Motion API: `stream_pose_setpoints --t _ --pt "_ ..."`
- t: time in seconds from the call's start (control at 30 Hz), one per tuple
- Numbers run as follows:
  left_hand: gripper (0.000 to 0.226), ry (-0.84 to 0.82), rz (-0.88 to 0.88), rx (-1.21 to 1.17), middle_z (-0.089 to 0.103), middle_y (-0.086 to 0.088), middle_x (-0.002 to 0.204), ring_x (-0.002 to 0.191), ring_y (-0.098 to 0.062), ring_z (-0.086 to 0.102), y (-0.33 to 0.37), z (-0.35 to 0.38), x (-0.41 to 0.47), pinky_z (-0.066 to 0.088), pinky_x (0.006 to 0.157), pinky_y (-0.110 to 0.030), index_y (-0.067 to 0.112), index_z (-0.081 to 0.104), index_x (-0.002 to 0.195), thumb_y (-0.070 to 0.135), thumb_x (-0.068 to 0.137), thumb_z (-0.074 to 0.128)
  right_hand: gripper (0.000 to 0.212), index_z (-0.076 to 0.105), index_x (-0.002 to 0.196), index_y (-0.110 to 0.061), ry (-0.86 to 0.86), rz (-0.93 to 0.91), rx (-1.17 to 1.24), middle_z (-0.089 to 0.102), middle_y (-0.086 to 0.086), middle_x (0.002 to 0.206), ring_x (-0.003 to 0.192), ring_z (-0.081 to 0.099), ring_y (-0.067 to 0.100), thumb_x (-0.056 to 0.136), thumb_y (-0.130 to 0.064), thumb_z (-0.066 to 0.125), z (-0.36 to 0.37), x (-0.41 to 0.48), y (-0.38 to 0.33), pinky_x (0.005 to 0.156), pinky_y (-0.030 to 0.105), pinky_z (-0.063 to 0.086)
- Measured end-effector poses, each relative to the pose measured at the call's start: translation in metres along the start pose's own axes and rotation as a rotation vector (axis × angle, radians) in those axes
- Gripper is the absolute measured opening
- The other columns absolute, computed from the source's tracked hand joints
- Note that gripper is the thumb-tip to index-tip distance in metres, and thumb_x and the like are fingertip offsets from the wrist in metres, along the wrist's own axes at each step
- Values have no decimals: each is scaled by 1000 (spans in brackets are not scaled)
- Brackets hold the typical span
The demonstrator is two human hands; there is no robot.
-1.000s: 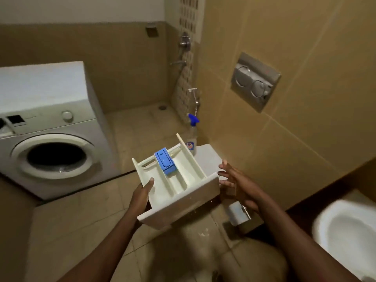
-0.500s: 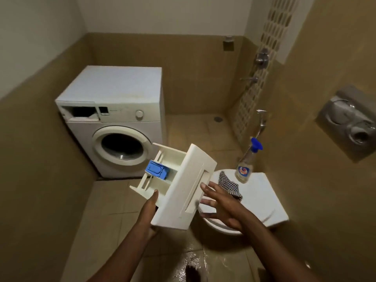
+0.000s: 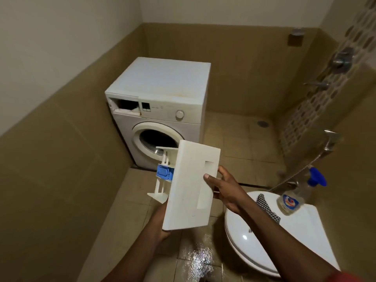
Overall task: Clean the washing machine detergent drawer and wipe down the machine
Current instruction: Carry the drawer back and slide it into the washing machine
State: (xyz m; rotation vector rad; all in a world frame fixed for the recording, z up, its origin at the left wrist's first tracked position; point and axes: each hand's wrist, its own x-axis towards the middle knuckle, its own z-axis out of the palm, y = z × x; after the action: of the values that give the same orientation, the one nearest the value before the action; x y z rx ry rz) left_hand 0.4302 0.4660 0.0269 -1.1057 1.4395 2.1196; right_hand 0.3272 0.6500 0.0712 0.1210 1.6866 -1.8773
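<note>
I hold the white detergent drawer (image 3: pixel 189 188) in mid-air, its flat front panel turned toward me and its blue insert (image 3: pixel 164 173) showing at the left. My left hand (image 3: pixel 162 222) supports the drawer from below and is mostly hidden behind it. My right hand (image 3: pixel 225 189) grips the panel's right edge, thumb on the front. The white washing machine (image 3: pixel 162 98) stands ahead against the wall, its drawer slot (image 3: pixel 125 107) open and empty at the top left, the round door dark.
A closed white toilet lid (image 3: pixel 264 247) lies at the lower right with a checkered cloth (image 3: pixel 266 208) and a spray bottle (image 3: pixel 295 198) with a blue trigger on it. A hand shower hose hangs on the right wall. The floor tiles below me are wet.
The view has swung left toward the washing machine. The drawer turned so its front panel faces me, and my right hand went from hovering beside it to gripping its right edge.
</note>
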Motion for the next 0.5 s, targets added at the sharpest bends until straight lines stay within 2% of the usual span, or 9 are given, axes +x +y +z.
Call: stream_pose_setpoints --t 0.07,0.1,0.2,0.23,0.3,0.33,0.4,0.5 --pt "28 -8 15 -41 66 -2 51 41 -15 63 12 -12 8 52 39 -24 12 60 82 16 104 43 33 54 122 -26 -18 -21 -46 73 2 108 98 70 24 91 -19 65 15 17 -10 81 40 56" --pt "27 -32 13 -37 68 -8 59 48 -20 66 18 -18 9 55 45 -27 7 63 84 14 103 46 32 54 120 -27 -31 -34 -69 74 2 107 97 71 23 91 -19 65 22 25 -15 81 39 56" --pt "33 -45 -25 69 73 -25 94 85 -41 71 29 -39 22 61 74 -49 2 70 106 26 103 46 28 56 116 -30 -53 -64 -148 74 3 104 95 71 22 90 -22 66 39 47 -31 84 41 57" --pt "39 -53 -39 135 73 -26 95 85 -41 72 32 -47 27 60 72 -48 3 70 107 30 104 42 29 56 116 -30 -54 -72 -178 74 3 104 95 71 22 90 -23 66 44 55 -34 83 42 57" --pt "52 -54 -48 244 74 -21 83 69 -35 72 43 -64 40 58 56 -37 3 69 104 43 104 35 32 54 120 -30 -45 -79 -250 72 3 106 95 71 22 90 -25 66 53 72 -42 79 40 58" --pt "59 -26 -57 313 72 -19 79 64 -32 70 52 -73 44 57 54 -34 3 68 105 51 103 33 34 54 121 -32 -41 -80 -299 72 4 107 95 70 23 90 -27 66 57 80 -46 78 40 58" --pt "64 73 -34 408 69 -14 82 61 -29 68 67 -94 60 57 60 -34 2 64 110 59 98 37 31 55 117 -38 -55 -96 -443 71 3 107 96 69 24 89 -31 67 62 94 -56 80 44 58" --pt "51 134 83 328 67 -14 95 68 -26 67 93 -129 89 56 65 -36 8 57 123 50 95 54 26 56 110 -42 -31 -198 -815 68 -5 108 96 65 20 87 -34 65 84 118 -67 81 46 57"
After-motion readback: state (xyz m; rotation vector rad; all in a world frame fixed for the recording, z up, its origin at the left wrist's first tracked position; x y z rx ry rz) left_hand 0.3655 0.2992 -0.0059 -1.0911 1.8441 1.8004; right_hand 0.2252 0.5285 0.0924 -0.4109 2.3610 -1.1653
